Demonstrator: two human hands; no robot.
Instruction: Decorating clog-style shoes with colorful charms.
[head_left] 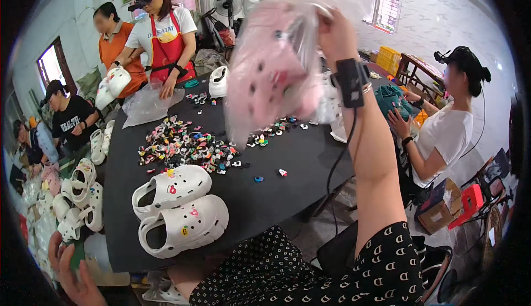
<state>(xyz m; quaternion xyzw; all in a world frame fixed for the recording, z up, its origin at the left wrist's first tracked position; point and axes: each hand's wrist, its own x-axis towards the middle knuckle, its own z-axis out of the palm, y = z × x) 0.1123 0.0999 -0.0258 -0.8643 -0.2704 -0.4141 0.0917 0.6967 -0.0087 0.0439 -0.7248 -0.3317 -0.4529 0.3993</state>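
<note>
Aloft, pink perforated clogs (271,65) in a clear plastic bag (239,126) hang above the black table (265,201), long axis steep, lower end leaning left; blur hides toe direction. The raised right hand (336,35) pinches the bag, contents left and below; the low left hand (74,275) spreads its fingers.

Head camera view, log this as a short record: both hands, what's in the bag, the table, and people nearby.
Right hand: raised, fingers gripping a clear plastic bag
Bag contents: pink clogs, blurred
Left hand: low, fingers spread, holding nothing visible
Table: dark top; white clog pair, loose charm pile
Nearby: several people, one in a red apron
</note>
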